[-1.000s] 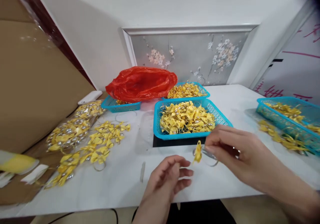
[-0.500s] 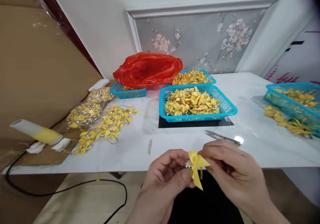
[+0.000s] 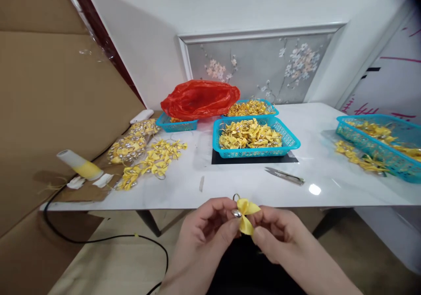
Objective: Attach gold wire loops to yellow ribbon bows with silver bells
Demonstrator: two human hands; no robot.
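Observation:
A yellow ribbon bow (image 3: 246,216) is held up in front of the table's near edge. At its left side sits a shiny silver bead (image 3: 236,213), and a thin loop sticks up above it. My left hand (image 3: 210,231) is closed, pinching the bow by the bead end between thumb and fingers. From the other side, my right hand (image 3: 284,233) is closed too, with thumb and fingertips on the bow's right-hand tails. Small snips (image 3: 284,176) lie on the white table beyond my hands.
Blue baskets of yellow bows stand at the middle (image 3: 256,154), at the back and at the right (image 3: 404,172). A red plastic bag (image 3: 200,99) covers part of another basket. Bows in loose piles (image 3: 153,159) and a cardboard roll with yellow ribbon (image 3: 80,165) lie left.
My right hand has moved left and lower, its thumb now on the bow's tails. The bow has turned, and a loop shows above it. The camera view has shifted.

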